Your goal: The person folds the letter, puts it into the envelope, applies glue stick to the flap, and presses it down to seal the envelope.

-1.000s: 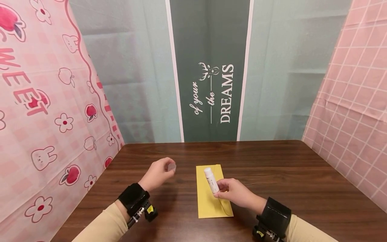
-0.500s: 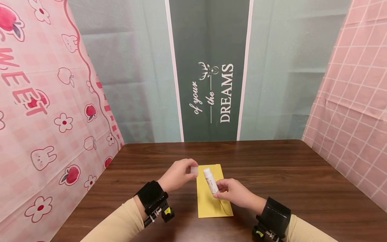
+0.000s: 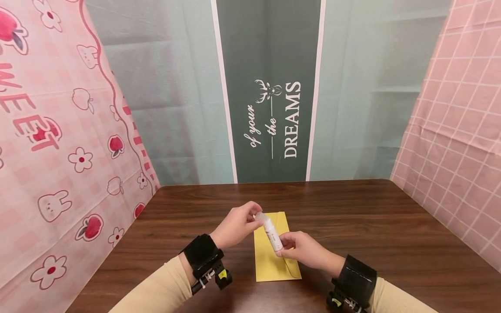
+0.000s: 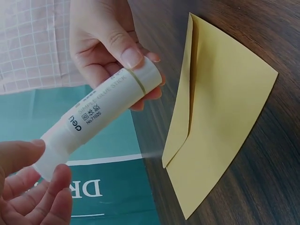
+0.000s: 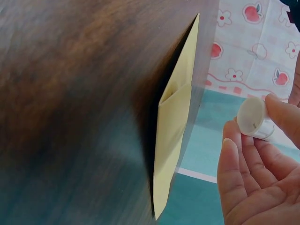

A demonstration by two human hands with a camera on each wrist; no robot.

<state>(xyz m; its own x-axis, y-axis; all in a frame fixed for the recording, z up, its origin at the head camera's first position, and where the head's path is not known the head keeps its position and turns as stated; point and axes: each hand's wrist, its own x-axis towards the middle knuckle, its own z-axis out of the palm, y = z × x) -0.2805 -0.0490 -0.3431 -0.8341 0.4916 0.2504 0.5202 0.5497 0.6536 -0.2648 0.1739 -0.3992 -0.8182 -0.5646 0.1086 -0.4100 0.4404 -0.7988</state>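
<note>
A white glue stick [image 3: 275, 238] leans over the yellow envelope [image 3: 268, 265], its top end pointing away and to the left. My right hand [image 3: 305, 251] grips it by the base, thumb across the bottom ring in the left wrist view. With thumb and fingers my left hand [image 3: 236, 224] pinches a translucent cap [image 4: 52, 157] at the stick's other end, and the cap overlaps that end. Seen from the right wrist, the round bottom of the glue stick [image 5: 251, 116] faces the camera between thumb and fingers. The envelope's flap side is up.
Beneath everything is a dark brown wooden table [image 3: 188, 200]. Behind it hangs a green curtain [image 3: 270, 52] with white lettering. Pink printed cloth [image 3: 58, 174] borders the left side and pink checked cloth [image 3: 450, 152] the right.
My left hand has moved right, bringing the cap from beside the envelope to the top of the glue stick. The right hand and envelope have stayed nearly in place.
</note>
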